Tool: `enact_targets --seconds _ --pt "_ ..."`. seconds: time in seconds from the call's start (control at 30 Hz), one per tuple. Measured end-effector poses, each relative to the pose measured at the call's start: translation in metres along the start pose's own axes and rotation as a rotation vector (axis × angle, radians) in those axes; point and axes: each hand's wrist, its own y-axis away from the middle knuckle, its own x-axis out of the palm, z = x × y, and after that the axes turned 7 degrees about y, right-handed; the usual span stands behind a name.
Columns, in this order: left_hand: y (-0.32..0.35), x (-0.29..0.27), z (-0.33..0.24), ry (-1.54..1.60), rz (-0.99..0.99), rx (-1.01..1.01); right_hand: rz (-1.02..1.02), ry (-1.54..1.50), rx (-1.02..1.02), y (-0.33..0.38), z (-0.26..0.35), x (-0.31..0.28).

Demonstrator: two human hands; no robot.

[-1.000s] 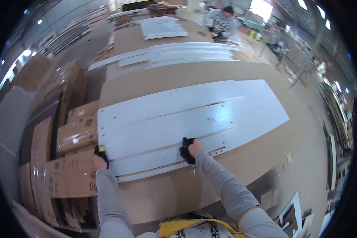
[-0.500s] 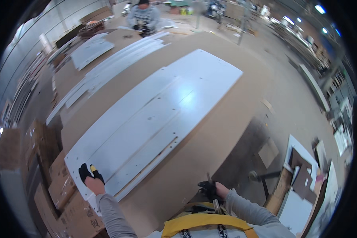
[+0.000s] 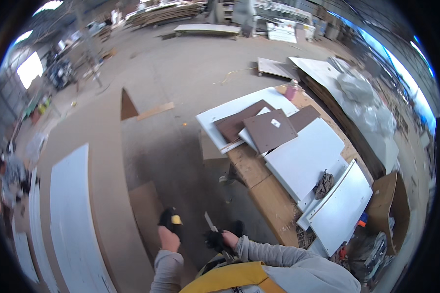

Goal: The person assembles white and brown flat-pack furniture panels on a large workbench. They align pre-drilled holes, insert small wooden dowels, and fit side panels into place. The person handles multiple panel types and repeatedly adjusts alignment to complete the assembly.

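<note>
My left hand (image 3: 169,228), in a black glove with a yellow patch at one finger, hangs in the air beside the brown board's edge. Its fingers look loosely apart, though blurred, and I see nothing in them. Close to my waist, my right hand (image 3: 222,239), also black-gloved, is closed around a thin metal tool (image 3: 210,221). One end of it points up and away; its exact kind is unclear. At the left, a long white panel (image 3: 72,205) lies on the brown board (image 3: 110,195).
To the right, a wooden bench (image 3: 264,195) carries white panels (image 3: 305,158), brown boards (image 3: 270,129) and a crumpled dark cloth (image 3: 324,184). A cardboard box (image 3: 388,210) stands at far right. Another person (image 3: 12,178) is at the far left.
My view has swung right, from the white panel toward the bench. My left hand has come off the panel into the air near my right hand, which keeps the tool.
</note>
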Motion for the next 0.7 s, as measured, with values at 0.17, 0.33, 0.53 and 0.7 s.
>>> enact_targets --seconds 0.17,0.33,0.53,0.7 --pt "-0.037 0.145 0.047 0.184 0.307 -0.213 -0.731 -0.037 -0.191 -0.027 0.023 -0.176" --pt "-0.072 0.222 0.11 0.168 0.56 -0.414 -0.88 -0.357 -0.464 0.032 0.096 -0.283" --pt "-0.115 0.272 0.116 0.236 0.558 -0.666 -1.077 -0.269 -0.325 0.075 0.134 -0.301" --pt "-0.152 0.317 0.095 0.312 0.625 -0.904 -1.039 -0.396 -0.439 0.059 0.077 -0.325"
